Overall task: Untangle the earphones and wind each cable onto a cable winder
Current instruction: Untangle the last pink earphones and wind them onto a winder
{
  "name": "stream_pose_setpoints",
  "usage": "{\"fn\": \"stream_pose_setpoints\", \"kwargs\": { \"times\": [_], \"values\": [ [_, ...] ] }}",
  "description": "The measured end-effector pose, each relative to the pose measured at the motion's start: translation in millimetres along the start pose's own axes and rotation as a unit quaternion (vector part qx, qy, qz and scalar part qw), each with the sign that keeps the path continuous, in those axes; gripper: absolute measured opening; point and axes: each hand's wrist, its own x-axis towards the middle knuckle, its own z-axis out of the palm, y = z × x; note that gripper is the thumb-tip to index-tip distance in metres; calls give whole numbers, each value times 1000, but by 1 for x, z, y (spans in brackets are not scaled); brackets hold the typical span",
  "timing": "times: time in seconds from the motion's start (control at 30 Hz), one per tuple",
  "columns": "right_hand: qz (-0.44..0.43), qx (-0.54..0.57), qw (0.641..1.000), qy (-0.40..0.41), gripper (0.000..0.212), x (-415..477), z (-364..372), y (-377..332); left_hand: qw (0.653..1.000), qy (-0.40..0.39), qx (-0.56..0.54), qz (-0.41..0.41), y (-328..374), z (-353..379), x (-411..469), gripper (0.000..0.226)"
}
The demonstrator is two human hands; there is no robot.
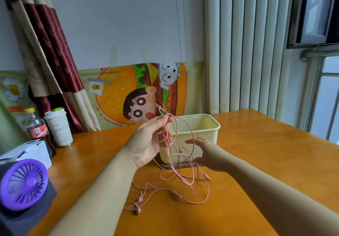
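Pink earphones hang in tangled loops from my left hand, which is raised above the table and holds the upper loops between thumb and fingers. The lower loops, the earbuds and the jack plug lie on the orange table. To the right of the hanging loops my right hand reaches in with fingers spread and relaxed, gripping nothing. No cable winder shows in view.
A cream plastic bin stands just behind the cable. At the left sit a purple fan, a white box, a cola bottle and a paper cup. A cartoon cloth hangs behind.
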Motion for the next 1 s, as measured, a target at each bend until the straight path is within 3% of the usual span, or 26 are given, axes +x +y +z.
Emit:
{"fn": "stream_pose_setpoints", "kwargs": {
  "times": [0.1, 0.23, 0.33, 0.43, 0.5, 0.57, 0.7, 0.8, 0.83, 0.9, 0.97, 1.0],
  "values": [
    [-25, -16, 999, 32, 63, 3, -2, -7, 1000, -12, -19, 4, 4, -6, 0, 15],
    [-31, -17, 999, -6, 21, 7, -1, -17, 999, -21, -30, 8, 10, -8, -4, 21],
    [-18, 84, 996, -9, 10, 6, 1, -17, 998, 1, -59, 10, 12, -10, -7, 22],
    [19, 216, 973, 75, 21, 3, -11, -7, 986, 110, -123, 23, 13, -18, -3, 29],
    [77, 311, 935, 153, 19, 0, -20, 7, 963, 217, -151, 39, 11, -30, 1, 31],
    [157, 444, 860, 197, 13, -4, -28, 22, 942, 303, -138, 46, 3, -47, 5, 26],
    [282, 664, 643, 258, 18, -10, -40, 43, 919, 375, -119, 32, -15, -73, 8, 21],
    [303, 757, 481, 323, 25, -15, -46, 50, 915, 375, -148, 30, -20, -77, 9, 26],
    [297, 772, 442, 347, 27, -16, -47, 51, 912, 375, -164, 33, -21, -76, 9, 26],
    [287, 768, 416, 393, 27, -16, -47, 55, 901, 389, -188, 40, -21, -73, 9, 25],
    [277, 718, 471, 431, 26, -14, -43, 58, 888, 417, -188, 53, -19, -70, 11, 23],
    [278, 663, 529, 452, 26, -13, -40, 59, 883, 430, -181, 58, -18, -70, 11, 23]
  ]
}}
